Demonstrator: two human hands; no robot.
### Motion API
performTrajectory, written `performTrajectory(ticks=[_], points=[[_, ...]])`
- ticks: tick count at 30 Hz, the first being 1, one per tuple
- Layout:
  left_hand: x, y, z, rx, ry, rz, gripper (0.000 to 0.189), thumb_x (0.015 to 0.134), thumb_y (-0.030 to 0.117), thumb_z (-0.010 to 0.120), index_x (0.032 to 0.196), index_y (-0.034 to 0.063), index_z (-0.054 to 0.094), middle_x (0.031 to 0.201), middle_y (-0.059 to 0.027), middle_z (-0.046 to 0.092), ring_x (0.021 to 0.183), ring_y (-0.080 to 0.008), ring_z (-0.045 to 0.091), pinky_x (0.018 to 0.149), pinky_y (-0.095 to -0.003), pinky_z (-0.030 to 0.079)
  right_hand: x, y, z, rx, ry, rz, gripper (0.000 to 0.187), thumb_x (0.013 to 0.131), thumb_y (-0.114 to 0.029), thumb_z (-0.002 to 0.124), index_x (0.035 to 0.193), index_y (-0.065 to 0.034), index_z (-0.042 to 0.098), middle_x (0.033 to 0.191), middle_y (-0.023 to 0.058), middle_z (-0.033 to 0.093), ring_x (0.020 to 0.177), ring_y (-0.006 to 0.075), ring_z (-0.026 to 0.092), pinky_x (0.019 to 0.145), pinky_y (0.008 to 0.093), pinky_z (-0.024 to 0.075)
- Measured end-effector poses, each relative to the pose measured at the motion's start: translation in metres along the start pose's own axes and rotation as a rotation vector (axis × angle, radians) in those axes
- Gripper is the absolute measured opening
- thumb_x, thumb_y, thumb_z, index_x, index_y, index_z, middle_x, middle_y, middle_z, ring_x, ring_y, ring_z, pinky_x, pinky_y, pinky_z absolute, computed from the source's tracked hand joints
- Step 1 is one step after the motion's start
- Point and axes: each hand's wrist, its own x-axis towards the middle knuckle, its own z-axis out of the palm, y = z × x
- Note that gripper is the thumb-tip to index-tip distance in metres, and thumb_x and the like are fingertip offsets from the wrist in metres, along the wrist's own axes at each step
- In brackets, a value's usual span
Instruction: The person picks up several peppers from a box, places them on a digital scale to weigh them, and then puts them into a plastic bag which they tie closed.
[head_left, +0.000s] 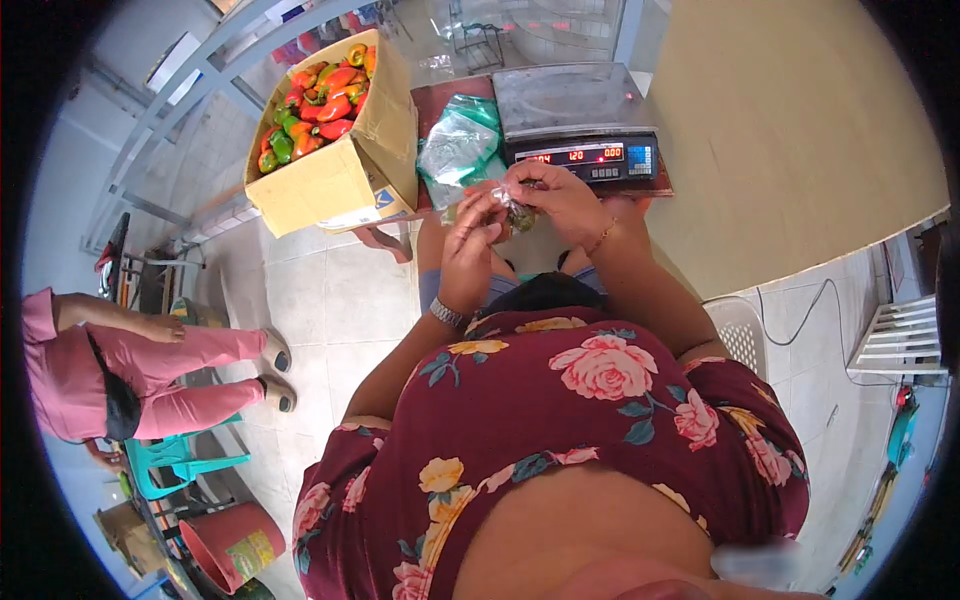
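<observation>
Both my hands meet in front of me, just below the scale's display. My left hand (469, 247) and my right hand (562, 202) pinch the gathered neck of a small clear plastic bag (520, 216) with green and dark contents, partly hidden by my fingers. Beyond them a digital scale (574, 112) with a bare metal plate and lit red digits rests on the dark red table (442, 94). Left of the scale lie clear and green plastic bags (461, 142). A cardboard box (315, 187) of red, orange and green peppers (334, 109) stands at the table's left.
A large tan board (795, 142) spans the right side. At the left a person in pink (157, 367) stands near a green plastic chair (169, 457) and a red bucket (232, 544). A white plastic seat (735, 326) is at my right, with a cable (806, 319) on the floor.
</observation>
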Motion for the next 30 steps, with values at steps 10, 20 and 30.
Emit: performTrajectory(ticks=[10,20,30], points=[[0.0,-0.002,0.009,0.372,-0.131,0.194,0.052,0.076,-0.005,0.047,0.128,-0.0044,0.043,0.133,-0.0097,0.031,0.125,-0.021,0.034,0.104,-0.0316,0.03,-0.006,0.005,-0.004,0.033,0.228,0.202,0.018,0.079,-0.015,0.067,0.091,-0.0029,0.064,0.075,0.0009,0.061,0.069,0.0099,0.057,0.062,0.0224,0.0453],[-0.008,-0.007,-0.003,-0.057,-0.138,-0.028,0.054,0.078,0.008,0.043,0.13,-0.007,0.039,0.139,-0.0093,0.026,0.131,-0.0223,0.028,0.109,-0.0345,0.021,-0.019,0.012,0.009,-0.651,0.246,-0.266,0.019,0.076,-0.014,0.066,0.092,-0.0037,0.065,0.086,0.0119,0.064,0.076,0.0257,0.063,0.07,0.0348,0.0491],[-0.008,0.01,-0.005,0.052,-0.33,-0.15,0.05,0.081,0.003,0.042,0.13,-0.0042,0.041,0.137,-0.0107,0.037,0.128,-0.0203,0.035,0.106,-0.0317,0.027,-0.021,0.021,0.004,-0.668,0.248,-0.318,0.011,0.079,-0.007,0.06,0.088,-0.0007,0.062,0.08,0.0126,0.062,0.068,0.0191,0.062,0.058,0.0286,0.0482]])
